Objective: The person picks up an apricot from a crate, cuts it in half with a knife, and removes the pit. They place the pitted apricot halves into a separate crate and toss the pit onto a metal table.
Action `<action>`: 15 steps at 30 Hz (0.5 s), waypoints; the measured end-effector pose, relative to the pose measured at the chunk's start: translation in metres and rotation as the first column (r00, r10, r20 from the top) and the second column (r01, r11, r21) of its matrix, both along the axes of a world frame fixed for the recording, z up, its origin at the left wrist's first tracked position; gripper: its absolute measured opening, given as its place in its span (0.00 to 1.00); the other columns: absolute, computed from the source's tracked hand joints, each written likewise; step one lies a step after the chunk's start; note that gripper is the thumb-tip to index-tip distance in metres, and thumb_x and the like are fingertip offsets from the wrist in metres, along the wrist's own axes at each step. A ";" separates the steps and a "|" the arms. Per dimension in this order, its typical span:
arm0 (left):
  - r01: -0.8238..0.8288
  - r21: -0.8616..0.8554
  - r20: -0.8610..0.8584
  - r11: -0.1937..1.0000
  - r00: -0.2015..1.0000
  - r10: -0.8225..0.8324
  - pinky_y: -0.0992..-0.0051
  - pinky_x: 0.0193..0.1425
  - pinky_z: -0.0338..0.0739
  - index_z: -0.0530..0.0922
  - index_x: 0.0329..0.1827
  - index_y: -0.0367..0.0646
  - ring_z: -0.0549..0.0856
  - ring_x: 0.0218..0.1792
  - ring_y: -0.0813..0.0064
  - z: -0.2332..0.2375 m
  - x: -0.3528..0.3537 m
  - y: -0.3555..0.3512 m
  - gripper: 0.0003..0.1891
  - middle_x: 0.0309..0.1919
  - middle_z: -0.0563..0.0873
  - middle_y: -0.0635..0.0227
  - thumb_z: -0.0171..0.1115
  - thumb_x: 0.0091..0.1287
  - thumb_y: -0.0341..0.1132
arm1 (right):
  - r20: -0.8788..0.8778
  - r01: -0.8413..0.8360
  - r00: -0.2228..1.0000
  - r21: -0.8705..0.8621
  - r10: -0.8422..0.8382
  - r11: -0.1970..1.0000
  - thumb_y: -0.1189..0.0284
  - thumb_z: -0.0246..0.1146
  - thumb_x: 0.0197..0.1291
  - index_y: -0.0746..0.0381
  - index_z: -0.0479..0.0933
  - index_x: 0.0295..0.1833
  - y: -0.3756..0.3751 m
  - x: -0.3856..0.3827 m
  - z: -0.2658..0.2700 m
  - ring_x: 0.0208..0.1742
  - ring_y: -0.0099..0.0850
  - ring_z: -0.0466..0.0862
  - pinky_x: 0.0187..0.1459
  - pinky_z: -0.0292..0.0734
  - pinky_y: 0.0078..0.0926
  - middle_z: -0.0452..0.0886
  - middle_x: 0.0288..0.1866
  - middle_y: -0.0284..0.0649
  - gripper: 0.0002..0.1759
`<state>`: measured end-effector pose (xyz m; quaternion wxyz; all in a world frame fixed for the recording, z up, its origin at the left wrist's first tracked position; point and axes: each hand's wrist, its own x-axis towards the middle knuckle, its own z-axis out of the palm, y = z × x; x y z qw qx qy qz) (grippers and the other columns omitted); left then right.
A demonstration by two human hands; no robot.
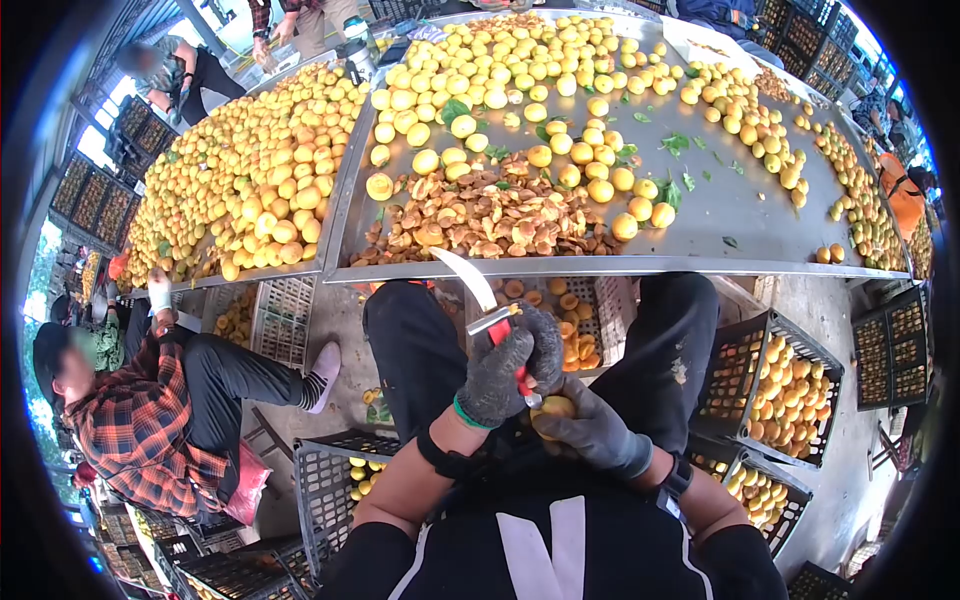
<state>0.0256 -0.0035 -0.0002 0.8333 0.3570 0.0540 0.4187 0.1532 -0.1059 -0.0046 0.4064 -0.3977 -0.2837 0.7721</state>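
My left hand (490, 375), in a dark knitted glove with a green cuff, is wrapped round the red handle of a curved knife (466, 275). The blade points up and to the left, towards the table edge, and a metal crosspiece sits at its base. In my right hand (605, 430), also gloved, is a yellow-orange apricot (552, 415), close below the end of the knife handle. Both hands are together over my lap. Just beyond the blade, a heap of brown fruit pieces (490, 215) lies at the near edge of the metal table (720, 220).
Whole apricots (490, 75) cover the table's far part, with another heap (270, 180) to the left. A crate of halved fruit (615, 310) stands beneath the table. Fruit-filled crates (790, 390) are at my right. A person in a plaid shirt (150, 430) sits at left.
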 end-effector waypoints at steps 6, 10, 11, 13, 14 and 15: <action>-0.151 -0.127 0.010 0.980 0.988 0.154 0.78 0.18 0.64 0.74 0.40 0.39 0.69 0.13 0.79 -0.010 0.001 -0.010 0.16 0.17 0.74 0.68 0.58 0.67 0.46 | 0.107 0.020 0.994 0.093 -0.030 0.995 0.74 0.63 0.61 0.58 0.62 0.54 -0.001 -0.002 -0.002 0.29 0.17 0.71 0.30 0.68 0.14 0.71 0.36 0.32 0.20; -0.174 -0.049 -0.048 0.984 0.984 0.171 0.78 0.21 0.62 0.75 0.46 0.47 0.68 0.14 0.80 -0.011 -0.001 -0.009 0.20 0.21 0.74 0.69 0.60 0.63 0.54 | 0.058 0.029 0.998 0.069 -0.033 0.997 0.76 0.63 0.61 0.58 0.62 0.54 -0.001 -0.004 0.000 0.29 0.17 0.71 0.30 0.68 0.13 0.71 0.36 0.32 0.20; -0.174 -0.049 -0.048 0.984 0.984 0.171 0.78 0.21 0.62 0.75 0.46 0.47 0.68 0.14 0.80 -0.009 -0.001 -0.008 0.20 0.21 0.74 0.69 0.60 0.63 0.54 | 0.047 0.032 0.998 0.058 -0.035 0.998 0.76 0.63 0.61 0.58 0.62 0.54 0.000 -0.004 0.000 0.29 0.17 0.71 0.30 0.68 0.13 0.71 0.36 0.32 0.20; -0.175 -0.051 0.050 0.983 0.983 0.177 0.79 0.17 0.64 0.74 0.45 0.40 0.69 0.13 0.80 -0.005 -0.001 -0.007 0.17 0.18 0.74 0.68 0.60 0.66 0.46 | 0.037 0.035 0.999 0.046 -0.036 0.998 0.76 0.63 0.61 0.58 0.62 0.55 0.001 -0.004 0.001 0.29 0.17 0.71 0.30 0.68 0.13 0.71 0.36 0.32 0.20; -0.174 -0.052 0.049 0.983 0.983 0.177 0.79 0.17 0.64 0.74 0.45 0.40 0.69 0.13 0.80 -0.007 -0.002 -0.008 0.17 0.18 0.74 0.68 0.60 0.66 0.46 | 0.029 0.029 0.999 0.040 -0.030 0.999 0.77 0.63 0.61 0.58 0.62 0.55 0.001 -0.004 0.003 0.28 0.17 0.71 0.30 0.68 0.13 0.71 0.36 0.32 0.20; -0.189 -0.062 0.027 0.980 0.981 0.191 0.80 0.16 0.63 0.74 0.45 0.39 0.69 0.12 0.80 -0.010 -0.004 -0.010 0.15 0.18 0.74 0.67 0.59 0.67 0.44 | 0.022 0.023 0.999 0.032 -0.024 0.999 0.77 0.63 0.61 0.58 0.61 0.55 0.002 -0.004 0.003 0.28 0.17 0.71 0.29 0.68 0.13 0.71 0.36 0.33 0.21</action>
